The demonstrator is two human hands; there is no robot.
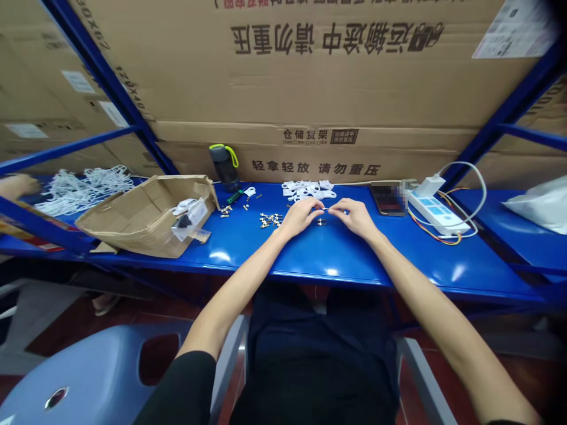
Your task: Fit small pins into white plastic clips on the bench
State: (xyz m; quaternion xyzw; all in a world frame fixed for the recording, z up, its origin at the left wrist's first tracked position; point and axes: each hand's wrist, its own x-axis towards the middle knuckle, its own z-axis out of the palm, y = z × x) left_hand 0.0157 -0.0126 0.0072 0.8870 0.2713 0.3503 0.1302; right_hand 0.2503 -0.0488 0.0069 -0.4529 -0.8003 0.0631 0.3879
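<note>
My left hand [303, 216] and my right hand [353, 215] meet over the middle of the blue table [283, 254]. Between their pinched fingertips is a small thin metal pin [326, 209], one end at each hand. Just below it lie a couple of small pins with pale parts [321, 222]. A loose pile of similar small parts [271, 220] is left of my left hand. Behind both hands sits a heap of white plastic pieces [309, 189]. Another few small brassy parts [225, 211] lie farther left, near a green-handled screwdriver [234, 197].
An open cardboard box [128, 218] stands at the left, a dark bottle [224, 169] behind it. To the right are a phone [388, 199] and a white power strip [438, 213] with cables. Large cartons rise behind the table. A person's blurred hand [18, 186] shows at far left.
</note>
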